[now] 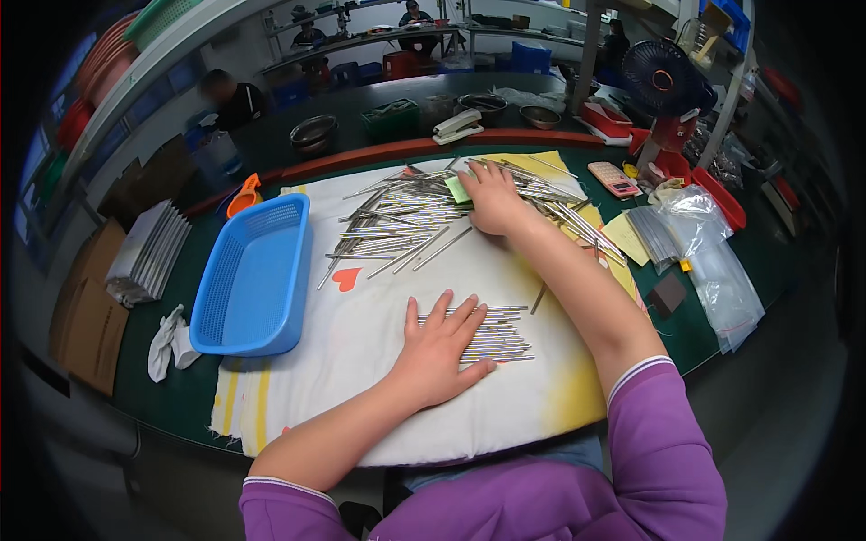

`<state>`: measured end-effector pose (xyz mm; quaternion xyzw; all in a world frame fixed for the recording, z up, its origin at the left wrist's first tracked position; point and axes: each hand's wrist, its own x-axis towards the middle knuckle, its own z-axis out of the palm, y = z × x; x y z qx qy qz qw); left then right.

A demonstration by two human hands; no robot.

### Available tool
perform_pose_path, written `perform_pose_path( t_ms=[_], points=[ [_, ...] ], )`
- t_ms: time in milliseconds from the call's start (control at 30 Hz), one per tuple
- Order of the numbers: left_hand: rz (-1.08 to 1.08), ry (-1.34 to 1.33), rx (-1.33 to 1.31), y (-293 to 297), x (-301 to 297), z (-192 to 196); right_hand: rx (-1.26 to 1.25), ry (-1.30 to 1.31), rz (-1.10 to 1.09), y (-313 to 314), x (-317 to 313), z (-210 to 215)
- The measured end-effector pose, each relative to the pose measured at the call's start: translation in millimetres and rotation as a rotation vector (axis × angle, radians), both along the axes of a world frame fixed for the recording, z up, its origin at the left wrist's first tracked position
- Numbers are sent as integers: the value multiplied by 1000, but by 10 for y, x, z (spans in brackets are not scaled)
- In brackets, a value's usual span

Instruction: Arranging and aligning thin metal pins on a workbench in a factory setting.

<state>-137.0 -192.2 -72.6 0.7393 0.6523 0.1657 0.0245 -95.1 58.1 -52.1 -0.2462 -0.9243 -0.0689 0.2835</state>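
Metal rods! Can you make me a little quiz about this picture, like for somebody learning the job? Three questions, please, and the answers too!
1. Which hand is at the neat row of rods, the left or the right?
2. True or false: the blue basket stands to the right of the rods.
3. What shape is the red mark on the cloth?
A) star
B) heart
C) square

Key:
1. The left hand; the right hand is at the messy pile.
2. False: it stands to their left.
3. B, heart.
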Motion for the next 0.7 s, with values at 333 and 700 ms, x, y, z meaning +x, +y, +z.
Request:
perform_pose_path(
  t_ms=[333, 700],
  points=[
    [-32, 3, -56, -54, -19, 2, -251, -494, 401, -615, -546, 166],
    [-12, -36, -45, -37, 2, -16, -322, -457, 278, -650, -987, 244]
  ],
)
